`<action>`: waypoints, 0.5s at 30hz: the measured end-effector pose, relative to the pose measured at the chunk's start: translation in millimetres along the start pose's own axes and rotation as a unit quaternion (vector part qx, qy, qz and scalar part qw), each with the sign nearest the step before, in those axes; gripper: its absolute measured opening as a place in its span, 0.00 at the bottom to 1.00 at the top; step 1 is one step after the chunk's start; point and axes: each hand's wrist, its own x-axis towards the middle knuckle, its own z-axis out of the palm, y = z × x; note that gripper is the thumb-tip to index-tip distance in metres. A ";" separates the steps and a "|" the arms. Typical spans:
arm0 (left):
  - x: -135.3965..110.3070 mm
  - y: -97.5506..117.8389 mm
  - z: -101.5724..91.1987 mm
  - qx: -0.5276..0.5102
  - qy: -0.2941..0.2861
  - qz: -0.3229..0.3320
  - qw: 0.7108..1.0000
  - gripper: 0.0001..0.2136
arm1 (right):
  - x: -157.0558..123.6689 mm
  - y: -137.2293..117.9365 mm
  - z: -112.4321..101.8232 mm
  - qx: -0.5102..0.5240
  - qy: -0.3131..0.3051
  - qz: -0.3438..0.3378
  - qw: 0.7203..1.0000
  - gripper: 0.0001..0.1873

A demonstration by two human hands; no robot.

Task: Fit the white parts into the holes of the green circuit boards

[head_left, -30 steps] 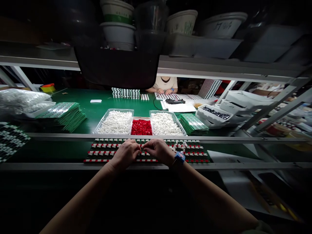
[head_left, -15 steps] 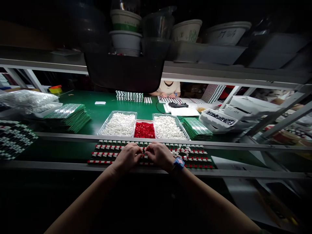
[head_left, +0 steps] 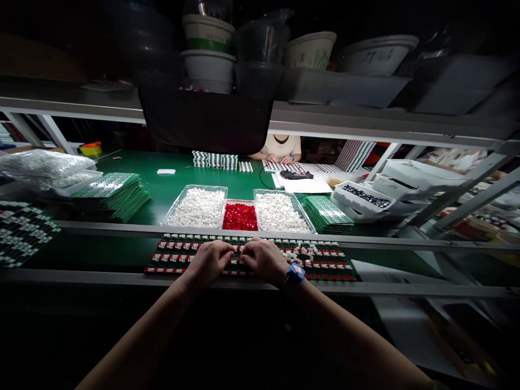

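Switches [head_left: 320, 252] stood in rows on a green board [head_left: 349, 277], the left hand [head_left: 208, 264] and right hand [head_left: 265, 261] curled over them, fingertips [head_left: 245, 257] nearly meeting; any grip on a switch was hidden. A tray of red switches [head_left: 239, 201] lay just beyond.

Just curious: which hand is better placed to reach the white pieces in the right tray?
Probably the right hand: it rests just in front of that tray, the left hand in front of the other tray.

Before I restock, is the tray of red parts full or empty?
Full: the tray is heaped with red parts, covering its whole floor.
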 end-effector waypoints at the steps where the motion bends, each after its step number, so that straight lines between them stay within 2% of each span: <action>1: 0.3 -0.4 0.2 -0.001 -0.003 0.001 1.000 0.09 | 0.0 0.2 0.0 0.005 0.000 0.001 1.000 0.07; 8: 1.3 -0.2 0.3 -0.004 0.007 -0.006 1.000 0.10 | -1.9 2.7 1.7 0.024 0.021 -0.024 0.999 0.07; 10: 1.6 1.1 -0.7 -0.014 -0.005 -0.005 1.000 0.10 | -4.1 3.0 -1.5 0.032 0.028 -0.029 0.999 0.08; 15: 2.3 4.4 -5.1 -0.023 -0.044 -0.010 0.999 0.10 | -14.6 23.5 -23.8 0.062 0.112 -0.007 0.992 0.10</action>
